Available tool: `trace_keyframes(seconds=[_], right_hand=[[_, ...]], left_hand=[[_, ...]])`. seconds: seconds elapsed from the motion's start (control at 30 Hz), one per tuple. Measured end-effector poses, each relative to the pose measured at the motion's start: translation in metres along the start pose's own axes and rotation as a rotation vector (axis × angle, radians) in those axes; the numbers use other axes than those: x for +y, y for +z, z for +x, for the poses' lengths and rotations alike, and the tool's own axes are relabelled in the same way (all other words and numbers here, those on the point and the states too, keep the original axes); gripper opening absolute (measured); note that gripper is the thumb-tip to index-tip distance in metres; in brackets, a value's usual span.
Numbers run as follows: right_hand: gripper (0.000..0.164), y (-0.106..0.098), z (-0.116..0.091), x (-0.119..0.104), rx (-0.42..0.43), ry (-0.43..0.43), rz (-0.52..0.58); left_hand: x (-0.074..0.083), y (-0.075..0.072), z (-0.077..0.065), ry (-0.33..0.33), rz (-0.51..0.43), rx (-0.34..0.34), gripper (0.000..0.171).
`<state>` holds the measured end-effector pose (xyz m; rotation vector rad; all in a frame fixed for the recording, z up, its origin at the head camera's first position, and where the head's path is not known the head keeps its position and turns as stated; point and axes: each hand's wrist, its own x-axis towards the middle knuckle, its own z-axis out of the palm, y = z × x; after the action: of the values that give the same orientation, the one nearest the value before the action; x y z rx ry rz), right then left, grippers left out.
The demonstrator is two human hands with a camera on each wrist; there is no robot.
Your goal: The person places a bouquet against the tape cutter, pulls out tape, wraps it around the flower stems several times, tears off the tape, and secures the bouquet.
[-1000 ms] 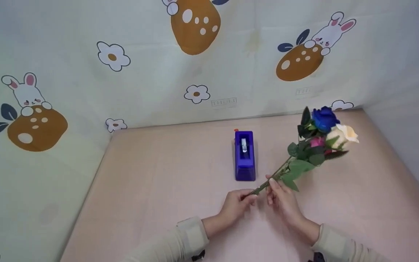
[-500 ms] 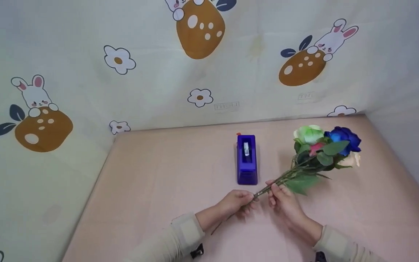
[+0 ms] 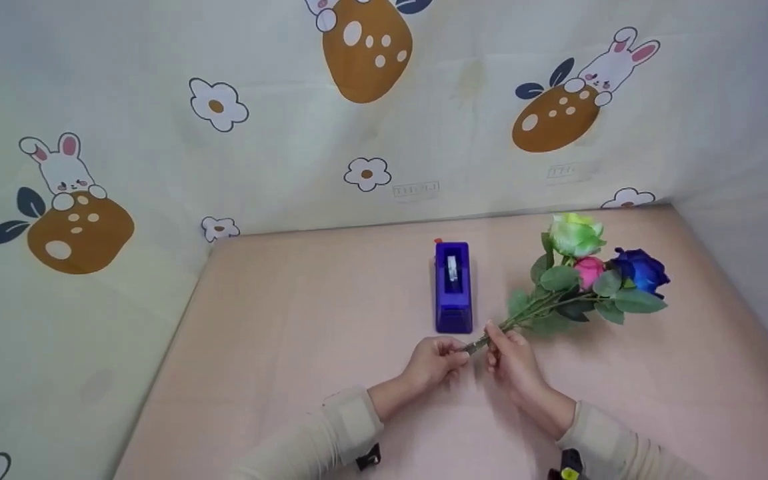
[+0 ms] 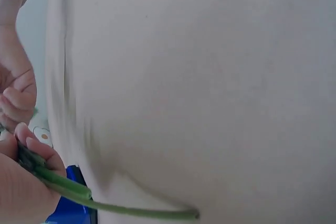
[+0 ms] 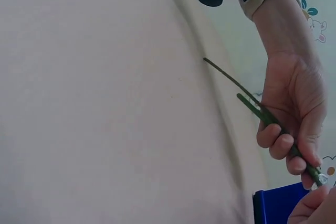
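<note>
Head view: stems' (image 3: 477, 345) lower ends hid. behind L hand (image 3: 432, 363); near edge & both near corners of desk (image 3: 277, 313) cut off. Tape dispenser (image 3: 453, 303) part cut off at btm, both wrist views. Lettering (image 3: 415, 190) above desk's far edge too sm. to read.

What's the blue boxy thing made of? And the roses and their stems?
The boxy, blue tape dispenser looks like smooth, hard plastic: even colour, crisp edges. The green, pink and blue roses are probably matte fabric, being vivid and thin-petalled, but I can't be sure. Their slender green stems look plastic: smooth, with blunt ends.
</note>
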<state>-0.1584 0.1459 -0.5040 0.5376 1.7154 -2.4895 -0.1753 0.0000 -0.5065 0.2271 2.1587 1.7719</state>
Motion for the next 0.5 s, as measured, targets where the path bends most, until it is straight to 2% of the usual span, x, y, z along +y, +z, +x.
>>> trace_keyframes(seconds=[0.1, 0.33, 0.5], right_hand=[[0.019, 0.001, 0.002, -0.002, -0.009, 0.001, -0.032], [0.022, -0.006, 0.006, -0.004, -0.112, 0.059, 0.011], [0.024, -0.009, 0.008, -0.006, -0.14, 0.057, -0.039]], left_hand=[[0.0, 0.0, 0.001, 0.023, 0.033, 0.017, 0.01], [0.005, -0.008, 0.003, -0.051, 0.063, -0.135, 0.035], [0.006, -0.011, 0.007, -0.033, 0.053, -0.159, 0.029]])
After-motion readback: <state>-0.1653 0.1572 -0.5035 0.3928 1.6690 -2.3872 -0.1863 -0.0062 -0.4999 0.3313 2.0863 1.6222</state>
